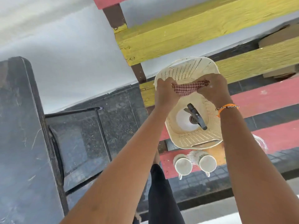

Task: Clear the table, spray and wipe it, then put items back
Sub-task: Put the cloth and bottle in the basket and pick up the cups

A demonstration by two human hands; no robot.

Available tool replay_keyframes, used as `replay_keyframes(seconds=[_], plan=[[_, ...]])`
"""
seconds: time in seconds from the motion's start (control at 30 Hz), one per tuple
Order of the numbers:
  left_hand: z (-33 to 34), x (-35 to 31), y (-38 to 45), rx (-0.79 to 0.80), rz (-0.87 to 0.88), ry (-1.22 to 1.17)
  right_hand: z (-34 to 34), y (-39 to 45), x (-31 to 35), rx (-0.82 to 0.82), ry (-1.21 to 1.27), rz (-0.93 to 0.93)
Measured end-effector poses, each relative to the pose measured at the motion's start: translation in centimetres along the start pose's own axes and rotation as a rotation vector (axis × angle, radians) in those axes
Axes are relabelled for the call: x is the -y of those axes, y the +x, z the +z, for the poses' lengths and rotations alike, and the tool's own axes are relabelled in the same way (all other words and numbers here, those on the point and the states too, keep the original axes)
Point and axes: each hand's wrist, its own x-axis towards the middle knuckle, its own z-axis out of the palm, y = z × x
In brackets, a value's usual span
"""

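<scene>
Head view: both hands [191, 90] pinch the checked cloth [189, 88], stretched between them above the basket [192, 138].

No legible text, label, brand, number or sign found on anything in view. The spray bottle [188, 118] standing in the basket [194, 139] is seen from above and shows no readable marking. The two cups [183, 164] near the bench's front edge present plain rims only. The checked cloth [189, 88] carries a woven pattern, no lettering. The painted slats and the dark table surface bear scratches and wear, none forming characters.
</scene>
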Motion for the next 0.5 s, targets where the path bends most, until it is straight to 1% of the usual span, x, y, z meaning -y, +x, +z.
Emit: replay_keyframes(seconds=[0.07, 0.13, 0.2, 0.23, 0.3, 0.33, 0.4, 0.5], plan=[[0.9, 0.1, 0.4, 0.045, -0.020, -0.005, 0.4, 0.8, -1.3, 0.056, 0.084, 0.057], [1.5, 0.4, 0.5, 0.059, -0.017, 0.010, 1.2, 1.1, -2.0, 0.098, 0.195, 0.060], [2.2, 0.9, 0.8, 0.127, -0.028, 0.050, 2.3, 1.3, -3.0, 0.195, 0.325, 0.120], [2.6, 1.1, 0.8, 0.196, -0.042, 0.087, 2.8, 1.2, -3.8, 0.277, 0.341, 0.190], [3.3, 1.3, 0.8, 0.321, -0.046, 0.175, 3.7, 1.0, -5.3, 0.431, 0.240, 0.324], [3.5, 1.2, 0.7, 0.347, -0.037, 0.206, 4.0, 0.8, -5.8, 0.468, 0.192, 0.356], [3.4, 0.9, 0.2, 0.342, -0.044, 0.188, 4.0, 0.2, -6.1, 0.431, 0.229, 0.367], [2.9, 0.7, -1.6, 0.274, -0.054, -0.054, 3.0, -1.9, -5.2, 0.285, 0.416, 0.357]])
